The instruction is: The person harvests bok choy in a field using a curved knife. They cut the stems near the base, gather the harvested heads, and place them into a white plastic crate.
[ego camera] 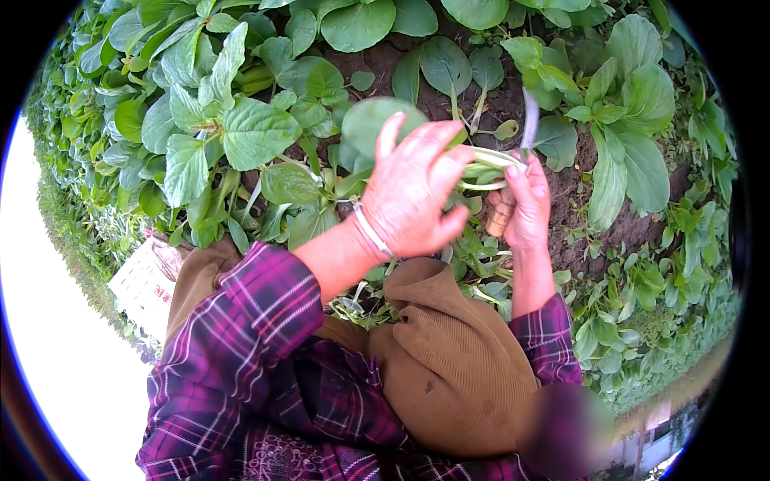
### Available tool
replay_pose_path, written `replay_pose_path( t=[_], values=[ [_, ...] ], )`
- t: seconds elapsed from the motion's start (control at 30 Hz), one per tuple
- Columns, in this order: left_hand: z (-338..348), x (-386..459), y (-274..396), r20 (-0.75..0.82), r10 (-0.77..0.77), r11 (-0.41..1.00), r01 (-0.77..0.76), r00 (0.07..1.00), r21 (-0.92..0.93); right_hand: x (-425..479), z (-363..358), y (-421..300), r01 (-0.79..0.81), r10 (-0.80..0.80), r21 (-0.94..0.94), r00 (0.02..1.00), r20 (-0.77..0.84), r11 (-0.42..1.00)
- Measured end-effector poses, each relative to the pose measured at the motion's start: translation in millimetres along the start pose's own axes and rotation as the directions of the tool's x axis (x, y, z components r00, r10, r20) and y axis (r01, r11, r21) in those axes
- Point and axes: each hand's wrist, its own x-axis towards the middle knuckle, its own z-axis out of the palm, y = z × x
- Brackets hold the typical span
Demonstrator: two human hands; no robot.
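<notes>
My right hand (524, 201) grips the short wooden handle (500, 215) of a sickle, whose curved metal blade (530, 117) points up and away from me. Between its thumb and fingers it also pinches the pale stems of a small bunch of leafy greens (488, 161). Just left of that, my left hand (421, 183) is blurred, back upward, with fingers and thumb spread beside the bunch. Its fingers partly cover the bunch's leafy end. A blurred round leaf (376, 123) shows behind this hand; whether it belongs to the bunch cannot be told.
Broad-leaved green plants (355, 27) grow close around in brown soil (379, 66). A taller leafy weed (255, 132) stands at the left. My bent knee in brown corduroy (451, 361) is below my hands. A white sack (144, 285) with printing lies at the left.
</notes>
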Motion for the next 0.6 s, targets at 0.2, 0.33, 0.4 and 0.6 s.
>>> replay_pose_path(
  t=[0.2, 0.33, 0.4, 0.6],
  values=[
    [18, 13, 38, 0.078, 0.037, 0.993, -0.045, 0.996, 0.109, -39, -13, -16, -0.012, 0.018, -0.054, 0.992, 0.126, 0.998],
    [3, 7, 56, 0.106, 0.157, 0.988, -0.157, 0.982, -0.008, -46, -24, -13, 0.026, -0.026, -0.006, 0.996, 0.089, 1.000],
    [-16, -8, 89, 0.245, 0.191, 0.976, -0.157, 0.951, -0.150, -41, -25, -13, 0.020, -0.030, -0.161, 0.998, -0.060, 0.987],
    [13, 17, 57, 0.350, -0.061, 0.964, -0.035, 0.935, 0.262, -29, -43, 29, 0.075, -0.112, -0.338, 0.990, -0.090, 0.938]
  ],
)
